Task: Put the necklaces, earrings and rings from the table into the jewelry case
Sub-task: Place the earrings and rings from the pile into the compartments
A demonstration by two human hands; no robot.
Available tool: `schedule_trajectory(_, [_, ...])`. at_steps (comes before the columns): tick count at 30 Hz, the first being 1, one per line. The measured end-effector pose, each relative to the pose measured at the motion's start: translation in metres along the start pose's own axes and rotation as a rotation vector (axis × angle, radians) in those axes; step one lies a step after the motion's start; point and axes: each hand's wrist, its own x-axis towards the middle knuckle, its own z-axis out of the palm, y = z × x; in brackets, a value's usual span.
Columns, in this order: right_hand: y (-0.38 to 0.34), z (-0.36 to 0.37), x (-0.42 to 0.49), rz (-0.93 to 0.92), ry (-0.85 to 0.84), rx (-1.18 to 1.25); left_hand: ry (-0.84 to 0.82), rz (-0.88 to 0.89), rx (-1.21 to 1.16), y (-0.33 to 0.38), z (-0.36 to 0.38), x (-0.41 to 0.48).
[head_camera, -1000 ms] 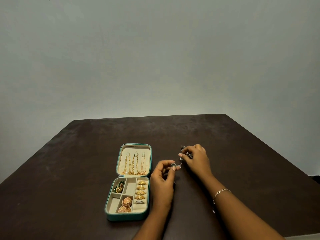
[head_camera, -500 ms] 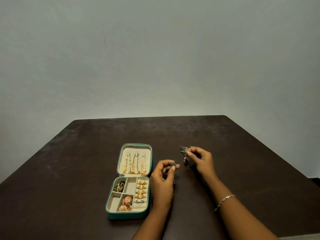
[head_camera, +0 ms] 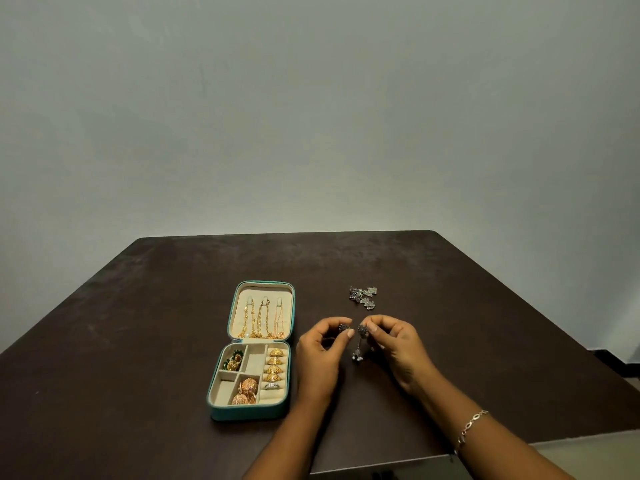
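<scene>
The teal jewelry case (head_camera: 221, 408) lies open on the dark table (head_camera: 138, 341). Gold necklaces (head_camera: 261, 320) hang in its lid; gold rings (head_camera: 275, 365), copper dome earrings (head_camera: 246, 391) and a green-and-gold piece (head_camera: 232, 362) fill its compartments. To the right of the case, my left hand (head_camera: 317, 355) pinches a small dark silver earring (head_camera: 344, 328). My right hand (head_camera: 398, 348) pinches a matching dangling silver earring (head_camera: 360, 344) beside it. A pair of silver earrings (head_camera: 363, 296) lies on the table behind my hands.
A pale wall rises behind the table's far edge. The table's near edge runs under my right forearm, which wears a thin bracelet (head_camera: 471, 427).
My right hand has drawn back toward me with one dangling earring, leaving the silver pair on the table. Both hands now hold their earrings close together.
</scene>
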Motion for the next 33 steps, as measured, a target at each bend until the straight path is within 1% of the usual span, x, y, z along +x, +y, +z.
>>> schedule_trajectory(4, [0.0,0.002,-0.009,-0.016,-0.038,0.027,-0.051,0.007,-0.003,0.0,0.0,-0.002])
schedule_trajectory(10, [0.0,0.004,-0.011,-0.036,-0.003,-0.032,-0.078,0.006,0.004,0.002,0.0,-0.002])
schedule_trajectory(13, [-0.001,0.005,-0.013,-0.062,0.004,-0.056,-0.076,-0.001,-0.005,0.003,0.0,-0.003])
schedule_trajectory(15, [-0.002,0.005,-0.016,-0.075,-0.02,-0.068,-0.062,-0.016,-0.029,0.003,0.0,-0.003])
schedule_trajectory(19, [-0.003,0.007,-0.019,-0.063,-0.046,-0.09,-0.055,-0.057,-0.084,0.001,-0.002,-0.002])
schedule_trajectory(25, [-0.026,0.001,-0.011,-0.085,0.024,-0.184,0.012,-0.147,-0.163,0.004,-0.002,0.0])
schedule_trajectory(29, [-0.045,-0.003,-0.011,-0.069,0.057,-0.145,-0.006,-0.217,-0.206,0.01,0.0,-0.001])
schedule_trajectory(33, [-0.055,-0.006,-0.013,-0.033,0.028,-0.169,-0.003,-0.295,-0.321,0.023,0.0,-0.003])
